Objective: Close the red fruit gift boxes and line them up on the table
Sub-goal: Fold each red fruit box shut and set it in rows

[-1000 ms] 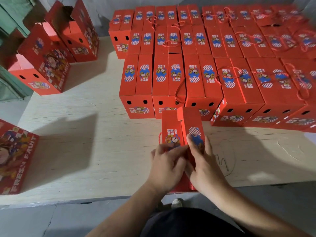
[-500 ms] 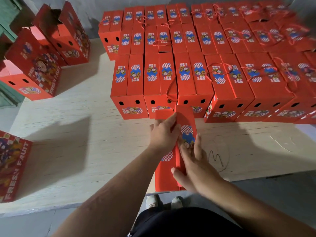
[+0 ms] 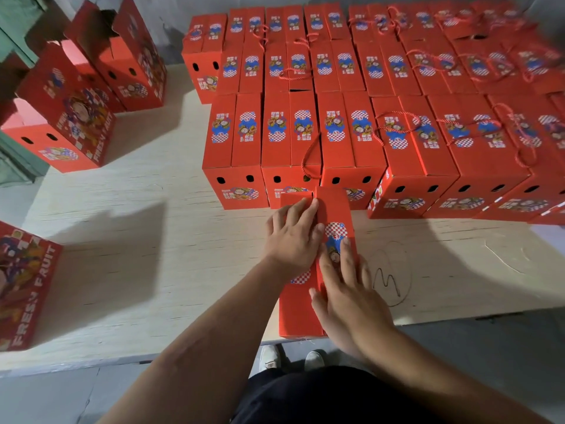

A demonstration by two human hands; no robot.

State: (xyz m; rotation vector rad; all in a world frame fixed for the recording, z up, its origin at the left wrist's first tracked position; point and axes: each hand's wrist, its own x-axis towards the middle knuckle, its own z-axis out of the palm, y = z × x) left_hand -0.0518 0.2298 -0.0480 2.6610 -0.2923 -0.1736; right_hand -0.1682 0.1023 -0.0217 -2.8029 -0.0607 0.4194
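Red box (image 3: 301, 313) at the near edge of the table (image 3: 137, 240), just in front of the rows of closed boxes (image 3: 336, 133), lid flaps down but not yet seated, by the look of it. Left hand (image 3: 292, 237) flat on the left flap, right hand (image 3: 345, 289) flat on the right flap, fingers straight, pressing, gripping nothing. Most of the job apparently done; left to do: finishing this box, sliding it into the rows, then closing the open boxes (image 3: 85, 87) far left of the rows.
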